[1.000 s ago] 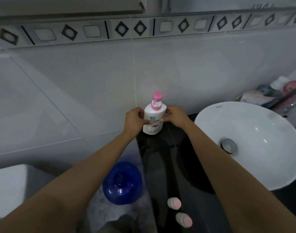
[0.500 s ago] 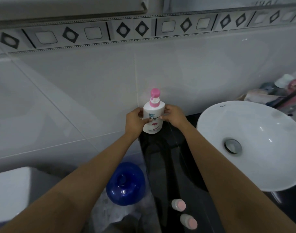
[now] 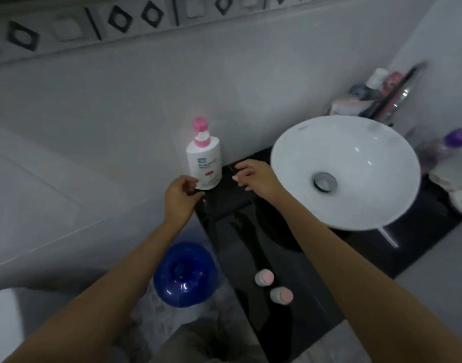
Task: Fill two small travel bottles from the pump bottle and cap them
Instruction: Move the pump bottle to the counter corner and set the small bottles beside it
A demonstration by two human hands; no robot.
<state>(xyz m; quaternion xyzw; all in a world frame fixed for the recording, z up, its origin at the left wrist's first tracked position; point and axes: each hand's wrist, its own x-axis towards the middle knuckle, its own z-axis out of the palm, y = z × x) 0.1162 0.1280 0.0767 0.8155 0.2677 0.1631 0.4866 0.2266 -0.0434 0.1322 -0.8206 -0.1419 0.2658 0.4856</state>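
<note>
A white pump bottle [image 3: 205, 163] with a pink pump head stands upright at the far end of the black counter [image 3: 251, 231], against the tiled wall. My left hand [image 3: 181, 196] is just below and left of its base, fingers curled, holding nothing. To the bottle's right, my right hand [image 3: 252, 176] hovers over the counter with fingers spread, apart from it. Two small travel bottles with pink caps [image 3: 264, 277] [image 3: 281, 295] stand close together near the counter's front edge, between my forearms.
A white round basin [image 3: 355, 205] sits on the counter at the right, with toiletries and a tap behind it. A blue round container [image 3: 185, 273] is on the floor left of the counter. Something white shows at the lower left.
Both hands have let go of the pump bottle and drawn back; it now stands alone by the wall. The camera has tilted and shifted, and the picture is blurred.
</note>
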